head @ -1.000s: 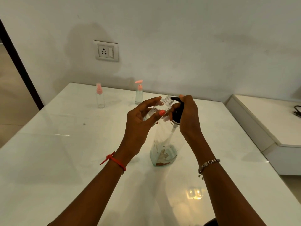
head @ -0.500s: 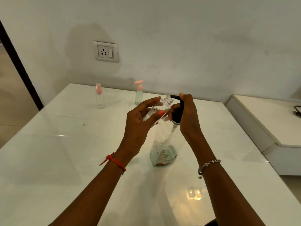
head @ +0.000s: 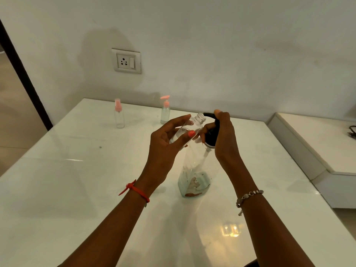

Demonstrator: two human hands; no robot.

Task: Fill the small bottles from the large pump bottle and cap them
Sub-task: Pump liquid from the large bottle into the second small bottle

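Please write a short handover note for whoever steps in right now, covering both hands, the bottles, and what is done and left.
Left hand: holds an uncapped small clear bottle, tilted, its neck at the pump's spout.
Right hand: grips the black pump head of the large pump bottle, which stands on the white table, thumb on top.
At the table's far side: a spray-top bottle and a pump-top bottle, both capped with pink tops and upright.
Done: those two are capped; their fill level is hard to tell.
Left: finish filling the held bottle, then cap it; its cap is not in view.
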